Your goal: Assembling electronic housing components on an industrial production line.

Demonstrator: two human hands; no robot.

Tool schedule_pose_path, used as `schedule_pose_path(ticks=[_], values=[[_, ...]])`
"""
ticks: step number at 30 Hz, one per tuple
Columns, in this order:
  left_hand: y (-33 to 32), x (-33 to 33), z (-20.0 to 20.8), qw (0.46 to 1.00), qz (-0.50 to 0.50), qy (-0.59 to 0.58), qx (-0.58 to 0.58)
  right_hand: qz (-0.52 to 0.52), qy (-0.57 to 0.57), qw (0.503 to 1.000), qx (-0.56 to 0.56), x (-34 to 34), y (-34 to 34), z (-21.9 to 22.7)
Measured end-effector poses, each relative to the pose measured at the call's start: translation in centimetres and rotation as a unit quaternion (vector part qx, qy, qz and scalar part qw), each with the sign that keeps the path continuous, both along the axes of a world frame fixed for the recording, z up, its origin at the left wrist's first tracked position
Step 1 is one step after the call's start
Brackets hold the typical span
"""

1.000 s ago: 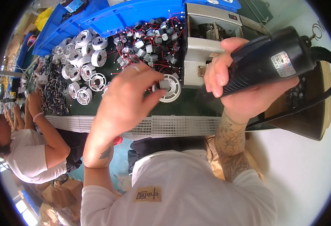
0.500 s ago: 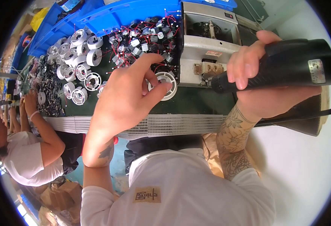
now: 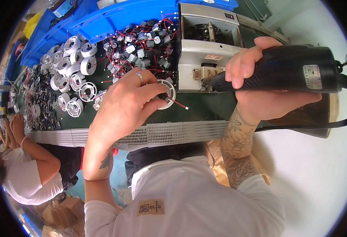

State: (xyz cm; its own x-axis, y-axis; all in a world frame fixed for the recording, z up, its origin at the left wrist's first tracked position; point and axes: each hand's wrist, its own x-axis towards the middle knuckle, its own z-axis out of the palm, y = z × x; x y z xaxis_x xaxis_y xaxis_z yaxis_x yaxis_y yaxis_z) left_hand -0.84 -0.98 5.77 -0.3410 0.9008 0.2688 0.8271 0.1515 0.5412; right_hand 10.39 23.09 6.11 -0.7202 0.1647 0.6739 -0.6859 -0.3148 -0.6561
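My left hand (image 3: 128, 104) pinches a small dark motor (image 3: 163, 96) between thumb and forefinger, inside a white plastic ring (image 3: 172, 88) on the bench. A red wire (image 3: 177, 103) with a white plug trails from the motor to the right; the hand hides the ring's left side. Wrapped around a thick black electric screwdriver (image 3: 288, 69), my right hand (image 3: 256, 98) holds it level. The screwdriver's nose (image 3: 217, 82) points left, at the front of a grey metal screw feeder (image 3: 199, 51); whether it touches cannot be made out.
Several white ring housings (image 3: 88, 65) are heaped left of a pile of small grey motors with red wires (image 3: 141, 47). Dark wired parts (image 3: 43, 94) spread farther left. Blue bins (image 3: 122, 17) line the back, a perforated grey strip (image 3: 173, 134) the front edge. A co-worker (image 3: 31, 170) sits at left.
A motor with its red wire now shows between my left fingertips in the ring; earlier the thumb and forefinger were spread over it. My right hand still grips the screwdriver beside the feeder.
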Motion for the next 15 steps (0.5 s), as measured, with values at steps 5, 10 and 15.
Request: schedule_pose_path(ticks=[5,10,15], values=[[0.7,0.2,-0.2,0.999,0.017,0.046,-0.018,0.010,-0.004,0.999,-0.031,0.1,-0.8,0.1],[0.4,-1.0,-1.8,0.992,0.063,-0.100,0.041,0.029,-0.041,0.998,-0.027,0.5,-1.4,0.9],[0.6,-2.7,-3.8,0.960,0.020,-0.271,0.067,0.060,-0.030,0.998,-0.011,0.1,-2.3,2.1]])
